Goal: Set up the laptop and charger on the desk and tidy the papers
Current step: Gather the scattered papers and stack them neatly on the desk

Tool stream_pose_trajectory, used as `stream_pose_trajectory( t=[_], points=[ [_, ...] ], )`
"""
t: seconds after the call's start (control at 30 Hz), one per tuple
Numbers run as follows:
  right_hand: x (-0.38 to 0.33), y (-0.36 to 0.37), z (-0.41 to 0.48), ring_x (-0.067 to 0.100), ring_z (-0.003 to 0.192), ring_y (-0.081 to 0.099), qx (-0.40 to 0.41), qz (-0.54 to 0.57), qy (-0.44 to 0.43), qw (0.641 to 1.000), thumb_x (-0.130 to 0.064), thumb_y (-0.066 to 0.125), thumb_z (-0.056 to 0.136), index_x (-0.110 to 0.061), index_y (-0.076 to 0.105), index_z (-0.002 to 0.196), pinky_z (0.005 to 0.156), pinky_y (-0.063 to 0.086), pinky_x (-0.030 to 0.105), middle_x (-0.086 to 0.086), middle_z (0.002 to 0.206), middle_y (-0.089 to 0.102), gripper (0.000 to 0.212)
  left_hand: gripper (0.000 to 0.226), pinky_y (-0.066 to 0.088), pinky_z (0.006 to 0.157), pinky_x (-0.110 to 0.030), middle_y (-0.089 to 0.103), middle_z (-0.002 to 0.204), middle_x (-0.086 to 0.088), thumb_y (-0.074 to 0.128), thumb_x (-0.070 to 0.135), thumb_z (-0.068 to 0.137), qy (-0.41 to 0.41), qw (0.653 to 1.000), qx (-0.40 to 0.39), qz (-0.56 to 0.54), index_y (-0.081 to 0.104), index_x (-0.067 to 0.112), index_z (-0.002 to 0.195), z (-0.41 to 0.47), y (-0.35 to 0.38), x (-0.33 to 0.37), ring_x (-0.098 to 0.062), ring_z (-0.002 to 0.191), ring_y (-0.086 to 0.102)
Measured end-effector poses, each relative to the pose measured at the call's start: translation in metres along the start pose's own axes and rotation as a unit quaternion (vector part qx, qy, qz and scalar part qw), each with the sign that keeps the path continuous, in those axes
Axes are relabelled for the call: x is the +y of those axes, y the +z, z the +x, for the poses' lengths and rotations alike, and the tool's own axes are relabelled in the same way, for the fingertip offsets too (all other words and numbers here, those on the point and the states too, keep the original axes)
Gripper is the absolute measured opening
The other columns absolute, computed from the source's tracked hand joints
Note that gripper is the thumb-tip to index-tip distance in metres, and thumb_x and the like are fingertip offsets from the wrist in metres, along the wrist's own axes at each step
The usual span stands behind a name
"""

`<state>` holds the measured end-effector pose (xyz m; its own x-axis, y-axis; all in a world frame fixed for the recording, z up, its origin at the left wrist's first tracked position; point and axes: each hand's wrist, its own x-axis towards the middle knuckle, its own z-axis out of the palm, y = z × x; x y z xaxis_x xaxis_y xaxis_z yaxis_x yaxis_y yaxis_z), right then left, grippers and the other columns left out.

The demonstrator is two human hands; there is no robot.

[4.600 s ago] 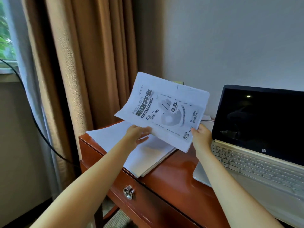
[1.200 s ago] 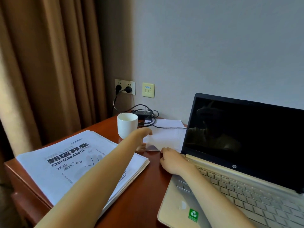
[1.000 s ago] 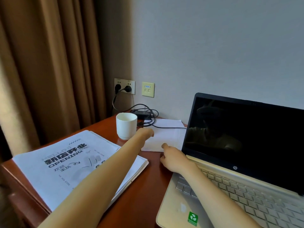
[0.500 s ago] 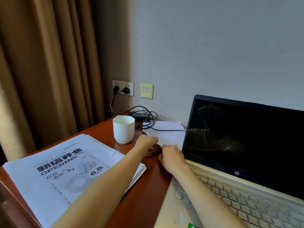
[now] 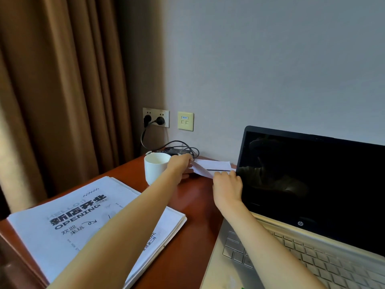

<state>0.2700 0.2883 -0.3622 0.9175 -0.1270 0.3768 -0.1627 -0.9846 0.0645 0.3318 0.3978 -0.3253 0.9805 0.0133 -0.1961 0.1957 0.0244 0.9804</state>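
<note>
Left hand (image 5: 180,166) pinches the left end of the loose white paper sheet (image 5: 211,164) at the back edge of the reddish-brown wooden table (image 5: 194,207). Right hand (image 5: 227,188) has its fingers on the sheet's near edge; grip hidden, cannot tell. A thin black cable (image 5: 218,170) crosses the sheet. White ceramic cup (image 5: 155,168) stands just left of the left hand, with the black charger brick (image 5: 177,151) behind it, plugged into the wall socket (image 5: 155,117). Open gold laptop with dark screen (image 5: 312,184) sits at the right edge. Stack of printed white papers (image 5: 62,222) lies at the front-left corner.
</note>
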Motion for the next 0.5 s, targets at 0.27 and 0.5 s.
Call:
stream_pose_trajectory(
  t=[0.27,0.5],
  points=[
    [0.0,-0.026,0.017,0.03,0.106,0.054,0.078,0.137,0.029,0.987,-0.016,0.038,0.098,-0.012,0.058,0.101,0.079,0.036,0.033,0.01,0.106,0.066,0.02,0.026,0.042,0.059,-0.028,0.06,0.088,-0.008,0.04,0.013,0.091,0.004,0.998,-0.022,-0.063,0.037,0.014,0.065,0.006,-0.023,0.036,-0.019,0.069,0.059],
    [-0.009,-0.055,0.024,0.035,0.097,0.058,0.134,0.215,0.062,0.965,-0.023,0.041,0.099,-0.008,0.057,0.096,0.067,0.033,0.03,0.014,0.101,0.066,0.022,0.054,0.043,0.083,-0.043,0.052,0.129,-0.015,0.046,0.052,0.09,0.0,0.993,-0.108,-0.045,0.045,0.012,0.127,-0.011,-0.037,0.049,-0.033,0.105,0.058]
  ],
)
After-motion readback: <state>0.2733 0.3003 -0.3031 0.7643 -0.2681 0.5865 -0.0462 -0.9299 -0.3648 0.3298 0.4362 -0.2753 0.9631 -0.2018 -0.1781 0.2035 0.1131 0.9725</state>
